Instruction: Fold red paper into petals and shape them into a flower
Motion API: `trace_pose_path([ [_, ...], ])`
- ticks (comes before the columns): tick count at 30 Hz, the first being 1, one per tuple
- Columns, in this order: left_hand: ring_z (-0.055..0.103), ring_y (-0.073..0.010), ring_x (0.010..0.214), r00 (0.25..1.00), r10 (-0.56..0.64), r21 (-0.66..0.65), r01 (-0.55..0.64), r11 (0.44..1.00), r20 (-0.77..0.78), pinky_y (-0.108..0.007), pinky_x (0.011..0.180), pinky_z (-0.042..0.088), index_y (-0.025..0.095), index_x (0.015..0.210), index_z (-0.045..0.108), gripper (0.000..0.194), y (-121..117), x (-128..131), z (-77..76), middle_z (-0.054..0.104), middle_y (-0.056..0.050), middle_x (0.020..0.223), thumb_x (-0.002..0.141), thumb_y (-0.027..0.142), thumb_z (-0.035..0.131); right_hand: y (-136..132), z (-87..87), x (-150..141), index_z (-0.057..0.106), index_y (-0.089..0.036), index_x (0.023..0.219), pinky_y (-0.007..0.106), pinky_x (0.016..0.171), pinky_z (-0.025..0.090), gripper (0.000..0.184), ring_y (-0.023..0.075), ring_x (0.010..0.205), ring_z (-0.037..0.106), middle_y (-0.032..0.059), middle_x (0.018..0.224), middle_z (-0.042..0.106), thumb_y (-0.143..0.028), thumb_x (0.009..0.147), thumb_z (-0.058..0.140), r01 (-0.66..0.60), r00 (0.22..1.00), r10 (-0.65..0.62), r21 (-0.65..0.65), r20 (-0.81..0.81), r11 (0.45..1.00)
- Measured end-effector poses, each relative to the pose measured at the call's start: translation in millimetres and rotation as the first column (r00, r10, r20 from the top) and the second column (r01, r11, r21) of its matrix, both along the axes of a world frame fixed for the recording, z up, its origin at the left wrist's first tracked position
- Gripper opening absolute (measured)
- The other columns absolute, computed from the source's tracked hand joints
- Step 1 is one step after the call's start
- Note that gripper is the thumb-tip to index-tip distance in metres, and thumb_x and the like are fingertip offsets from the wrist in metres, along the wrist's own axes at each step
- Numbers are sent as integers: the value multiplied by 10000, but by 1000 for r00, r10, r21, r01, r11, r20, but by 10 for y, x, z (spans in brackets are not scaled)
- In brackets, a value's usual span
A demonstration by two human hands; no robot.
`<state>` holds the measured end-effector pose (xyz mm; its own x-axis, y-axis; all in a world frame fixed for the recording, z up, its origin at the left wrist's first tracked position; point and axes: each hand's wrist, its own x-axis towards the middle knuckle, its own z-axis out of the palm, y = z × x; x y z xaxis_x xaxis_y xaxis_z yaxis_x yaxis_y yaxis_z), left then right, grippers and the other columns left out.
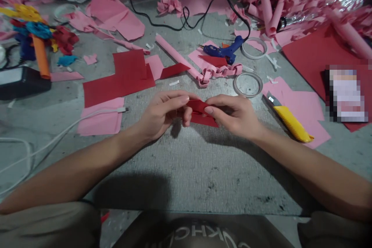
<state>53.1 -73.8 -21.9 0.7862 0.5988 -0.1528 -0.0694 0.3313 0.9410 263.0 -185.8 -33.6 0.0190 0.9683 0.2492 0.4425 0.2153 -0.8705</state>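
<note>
A small piece of red paper [203, 119] is held between both hands above the grey table, its upper part curled or folded over. My left hand [167, 114] pinches its left end between thumb and fingers. At the other end, my right hand [232, 114] grips the paper with thumb on top and fingers behind. Just beyond the hands lie a pink paper chain [221, 71] and a rolled pink paper tube [177, 56]. A clear tape roll [248, 85] is close to my right hand. Cut red sheets [128, 71] rest beyond my left hand.
A blue glue gun [225, 49] with a black cable lies beyond the hands. To the right are a yellow box cutter [292, 122], a phone [347, 95] and a large red sheet [308, 54]. A white cable [58, 143] crosses the left side. Pink scraps [116, 17] cover the back.
</note>
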Motion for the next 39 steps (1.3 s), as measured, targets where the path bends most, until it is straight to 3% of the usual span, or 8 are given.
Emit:
trace_pose_path([
  [14, 594, -135, 504, 1000, 4, -6, -4, 1000, -13, -259, 490, 512, 208, 960, 850, 154, -9, -2, -50, 626, 3, 566, 873, 328, 808, -20, -59, -16, 839, -259, 1065, 298, 608, 517, 152, 139, 606, 640, 8, 907, 840, -327, 1041, 705, 41, 981, -66, 139, 182, 989],
  [23, 590, -130, 483, 998, 49, -8, -48, 999, 44, -248, 476, 506, 199, 940, 855, 159, 16, -3, -65, 622, 5, 541, 851, 326, 819, -11, -12, 0, 844, -243, 1013, 302, 558, 463, 187, 140, 564, 593, 9, 809, 808, -368, 1029, 707, 78, 982, -91, 85, 167, 993],
  [26, 593, -139, 495, 999, 29, 49, -31, 998, 30, -240, 441, 468, 207, 988, 861, 172, 29, -36, -87, 640, -2, 566, 892, 328, 786, -5, -4, 6, 838, -237, 968, 300, 574, 470, 207, 141, 573, 606, 7, 777, 796, -349, 1049, 684, 57, 983, -75, 109, 170, 992],
  [28, 591, -145, 502, 999, 39, 173, -33, 984, -34, -243, 417, 433, 225, 1042, 858, 196, 29, -60, -89, 659, -5, 608, 947, 352, 744, -2, -8, 10, 835, -244, 956, 307, 606, 498, 222, 153, 600, 641, 9, 782, 803, -351, 1060, 670, 49, 979, -72, 119, 191, 992],
  [30, 594, -147, 522, 991, 94, 385, -49, 922, -99, -262, 453, 444, 248, 1068, 858, 202, 23, -75, -77, 679, -4, 649, 986, 369, 717, 0, -17, 16, 836, -257, 956, 321, 641, 529, 229, 171, 643, 687, 16, 813, 821, -362, 1065, 665, 61, 977, -85, 122, 197, 991],
  [33, 637, -168, 607, 978, 173, 677, -47, 735, -119, -308, 601, 494, 278, 993, 870, 160, 15, -72, -56, 738, -14, 716, 983, 376, 744, 0, -30, 23, 842, -272, 950, 335, 672, 557, 236, 193, 703, 739, 23, 855, 841, -387, 1064, 670, 86, 976, -110, 130, 188, 988],
  [36, 671, -191, 677, 973, 214, 782, -64, 620, -91, -332, 687, 496, 292, 869, 854, 223, 17, -63, -62, 759, -22, 750, 1017, 372, 707, -4, -35, 22, 849, -273, 959, 331, 650, 559, 212, 181, 653, 715, 18, 855, 845, -392, 1048, 699, 99, 975, -121, 126, 187, 987],
  [39, 655, -185, 669, 959, 273, 799, -108, 591, -72, -325, 686, 477, 282, 842, 819, 293, 26, -63, -90, 737, -11, 734, 1063, 359, 643, -3, -33, 19, 851, -263, 970, 329, 635, 556, 180, 178, 644, 704, 20, 875, 850, -368, 1032, 719, 134, 974, -154, 125, 168, 983],
])
